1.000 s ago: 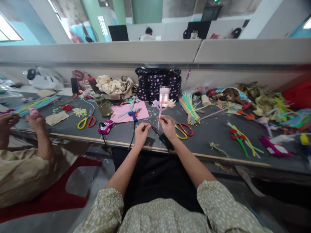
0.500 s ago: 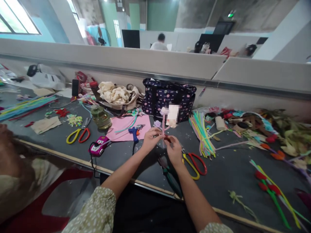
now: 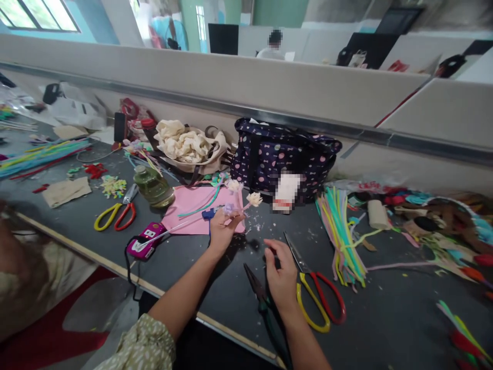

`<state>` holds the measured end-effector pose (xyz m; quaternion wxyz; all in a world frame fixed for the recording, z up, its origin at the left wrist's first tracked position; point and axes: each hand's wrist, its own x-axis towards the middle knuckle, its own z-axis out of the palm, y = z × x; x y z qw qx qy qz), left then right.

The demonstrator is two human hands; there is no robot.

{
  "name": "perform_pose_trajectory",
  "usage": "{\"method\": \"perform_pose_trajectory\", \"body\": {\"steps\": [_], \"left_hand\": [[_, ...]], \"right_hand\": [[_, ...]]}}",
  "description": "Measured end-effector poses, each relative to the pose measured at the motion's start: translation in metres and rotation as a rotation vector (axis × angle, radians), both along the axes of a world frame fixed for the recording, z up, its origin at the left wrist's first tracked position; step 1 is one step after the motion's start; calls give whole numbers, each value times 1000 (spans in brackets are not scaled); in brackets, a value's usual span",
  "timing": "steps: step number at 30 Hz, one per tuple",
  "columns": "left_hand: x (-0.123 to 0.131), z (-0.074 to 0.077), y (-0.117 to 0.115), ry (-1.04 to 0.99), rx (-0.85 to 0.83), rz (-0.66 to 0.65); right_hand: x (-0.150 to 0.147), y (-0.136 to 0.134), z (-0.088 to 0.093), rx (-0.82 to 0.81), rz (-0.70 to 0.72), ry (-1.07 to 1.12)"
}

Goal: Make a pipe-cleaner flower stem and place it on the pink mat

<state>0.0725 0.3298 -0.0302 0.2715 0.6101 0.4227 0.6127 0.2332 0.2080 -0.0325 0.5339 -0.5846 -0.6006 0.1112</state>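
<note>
My left hand point(image 3: 223, 231) is closed on the stems of a small bunch of fuzzy flowers, with cream heads point(image 3: 254, 199) and a lilac one by the fingers. The bunch is over the right part of the pink sheet point(image 3: 185, 205), where it partly hides the blue glue gun point(image 3: 208, 214). My right hand point(image 3: 281, 270) has its fingers apart and slightly curled, holding nothing. It is between the dark-handled pliers point(image 3: 265, 303) on its left and the scissors with red and yellow handles point(image 3: 319, 298) on its right.
Behind stand a dark patterned bag point(image 3: 265, 154) and a cloth-filled bag point(image 3: 188, 146). A bottle of liquid point(image 3: 154, 187), a magenta device point(image 3: 148, 241) and second scissors point(image 3: 117, 210) are left. Pipe cleaners point(image 3: 342, 236) lie right. Another person's arm point(image 3: 11, 236) shows at far left.
My hands have parted. My left hand has moved left with the flowers, which now tilt rightward. My right hand has let go and opened, lower down. The view has shifted.
</note>
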Motion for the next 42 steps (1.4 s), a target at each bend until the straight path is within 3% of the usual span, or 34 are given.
{"method": "perform_pose_trajectory", "body": {"steps": [11, 19, 24, 31, 36, 42], "left_hand": [[-3, 0, -4, 73, 76, 50], [-12, -5, 11, 79, 53, 117], [-13, 4, 19, 119, 56, 117], [3, 26, 61, 301, 142, 99], [17, 27, 94, 432, 68, 94], [22, 25, 118, 533, -21, 172]], "right_hand": [[-8, -5, 1, 17, 66, -20], [-9, 0, 0, 67, 65, -8], [-11, 3, 0, 99, 76, 9], [-13, 6, -4, 73, 69, 29], [-14, 8, -6, 95, 77, 25], [-16, 10, -7, 91, 89, 31]]}}
